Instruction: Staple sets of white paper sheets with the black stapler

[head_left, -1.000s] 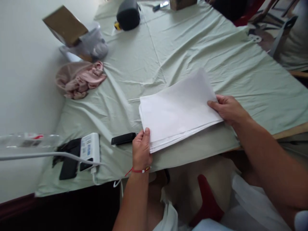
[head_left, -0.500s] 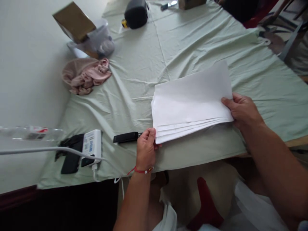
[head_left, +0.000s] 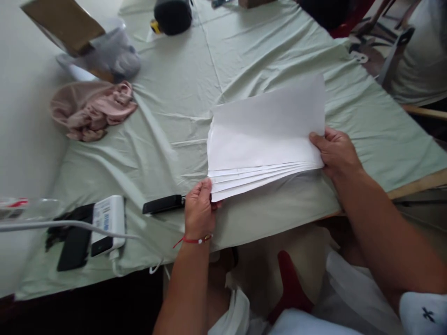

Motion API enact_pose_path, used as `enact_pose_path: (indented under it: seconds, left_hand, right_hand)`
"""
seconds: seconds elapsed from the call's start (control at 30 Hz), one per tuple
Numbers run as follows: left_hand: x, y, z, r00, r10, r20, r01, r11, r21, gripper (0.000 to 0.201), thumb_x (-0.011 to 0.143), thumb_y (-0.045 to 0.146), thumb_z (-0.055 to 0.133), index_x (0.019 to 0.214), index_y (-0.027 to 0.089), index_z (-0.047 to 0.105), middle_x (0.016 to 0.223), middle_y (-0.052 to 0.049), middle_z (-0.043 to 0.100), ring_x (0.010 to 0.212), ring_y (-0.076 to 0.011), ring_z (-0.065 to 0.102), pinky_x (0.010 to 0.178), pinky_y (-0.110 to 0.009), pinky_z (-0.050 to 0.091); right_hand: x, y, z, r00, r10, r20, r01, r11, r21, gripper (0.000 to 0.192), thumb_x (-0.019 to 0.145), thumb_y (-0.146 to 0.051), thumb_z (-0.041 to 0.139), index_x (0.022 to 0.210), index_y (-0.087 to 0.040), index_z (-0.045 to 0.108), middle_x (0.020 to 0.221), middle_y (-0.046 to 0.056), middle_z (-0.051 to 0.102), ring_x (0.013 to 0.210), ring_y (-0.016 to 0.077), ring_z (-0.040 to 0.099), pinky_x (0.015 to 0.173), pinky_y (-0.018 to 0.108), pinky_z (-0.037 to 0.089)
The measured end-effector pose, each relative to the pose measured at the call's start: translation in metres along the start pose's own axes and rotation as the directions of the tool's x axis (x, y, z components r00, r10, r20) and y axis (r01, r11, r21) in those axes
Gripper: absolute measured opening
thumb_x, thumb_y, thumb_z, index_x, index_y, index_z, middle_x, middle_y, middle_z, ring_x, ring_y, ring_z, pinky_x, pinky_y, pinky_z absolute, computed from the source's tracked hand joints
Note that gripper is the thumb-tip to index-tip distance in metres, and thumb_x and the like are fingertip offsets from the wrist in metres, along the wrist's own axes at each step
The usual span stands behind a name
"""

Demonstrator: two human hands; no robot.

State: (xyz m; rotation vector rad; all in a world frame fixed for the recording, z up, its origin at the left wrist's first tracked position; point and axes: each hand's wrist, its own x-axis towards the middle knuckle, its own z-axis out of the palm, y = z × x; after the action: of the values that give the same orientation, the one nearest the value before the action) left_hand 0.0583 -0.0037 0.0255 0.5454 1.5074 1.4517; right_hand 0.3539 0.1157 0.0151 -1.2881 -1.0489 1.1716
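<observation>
Several white sheets of paper (head_left: 265, 130) are held up above the table, fanned so that their near edges show as steps. My left hand (head_left: 199, 207), with a red string bracelet at the wrist, pinches the near left corner of the sheets. On the right edge, my right hand (head_left: 337, 151) grips them with the thumb on top and the fingers underneath. Just left of my left hand lies a black stapler-like object (head_left: 163, 204), whose right end the hand partly hides.
A pale green cloth (head_left: 167, 102) covers the table. On the left are a pink cloth (head_left: 101, 111), a white power bank (head_left: 109, 223) with a cable, a black phone (head_left: 74, 247) and a plastic bottle (head_left: 30, 209). A black case (head_left: 172, 16) stands at the back.
The view has shifted, so most things appear further left. Both hands keep hold of the paper sheets, and the fanned edges at the near side look slightly more spread.
</observation>
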Motion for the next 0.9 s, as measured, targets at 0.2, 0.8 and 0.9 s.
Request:
enact_pose_path:
  seconds: [0.2,0.8,0.9]
  left_hand:
    - [0.001,0.003,-0.007,0.994,-0.071,0.084,0.082,0.988,-0.135,0.056,0.076,0.072,0.085,0.083,0.018,0.071,0.066,-0.003,0.071,0.068,-0.0205,0.075,0.060,-0.029,0.062]
    - [0.008,0.003,-0.010,0.997,0.033,0.066,-0.031,0.999,-0.023,0.047,0.061,0.034,0.097,0.102,0.020,0.078,0.099,-0.008,0.085,0.105,-0.0303,0.081,0.096,-0.041,0.066]
    - [0.009,0.002,-0.010,0.998,0.016,0.062,-0.014,0.999,-0.030,0.047,0.060,0.030,0.094,0.103,0.020,0.078,0.097,-0.007,0.085,0.104,-0.0302,0.081,0.097,-0.042,0.065]
  right_hand:
    - [-0.009,-0.006,-0.005,0.998,0.065,0.023,-0.065,0.998,0.023,0.022,0.072,-0.044,0.089,0.084,-0.031,0.077,0.099,0.004,0.084,0.099,0.0303,0.079,0.086,0.045,0.065]
    - [-0.018,-0.012,-0.016,0.911,0.205,0.358,-0.251,0.964,0.088,0.032,0.067,-0.026,0.090,0.098,-0.027,0.084,0.098,0.001,0.085,0.090,0.0250,0.080,0.086,0.039,0.065]
    - [-0.018,-0.014,-0.015,0.920,0.195,0.340,-0.236,0.968,0.082,0.029,0.067,-0.027,0.090,0.095,-0.027,0.083,0.097,0.002,0.084,0.091,0.0264,0.080,0.086,0.041,0.065]
